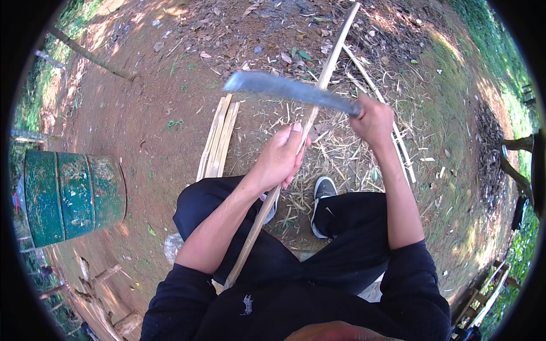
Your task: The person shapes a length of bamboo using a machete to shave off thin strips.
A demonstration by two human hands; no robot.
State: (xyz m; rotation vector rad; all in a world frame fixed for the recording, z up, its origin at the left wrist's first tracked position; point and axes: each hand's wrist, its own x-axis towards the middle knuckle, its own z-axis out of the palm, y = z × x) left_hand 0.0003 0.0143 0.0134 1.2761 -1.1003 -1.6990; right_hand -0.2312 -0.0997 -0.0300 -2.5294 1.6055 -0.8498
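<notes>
My left hand is closed around a long, narrow wooden strip, thumb lying along its upper face. The strip slants from my lap up to the far side, its far end over the leaf litter. In my right hand is the handle of a machete, my fingers wrapped round it. Its broad grey blade points left and crosses over the strip beyond my left hand; motion blurs it slightly. Whether the edge touches the wood, I cannot tell.
Several pale strips lie left of my knees, and more thin strips lie to the right. Shavings cover the ground around my shoes. A dented green drum stands at left, with cut branches nearer me.
</notes>
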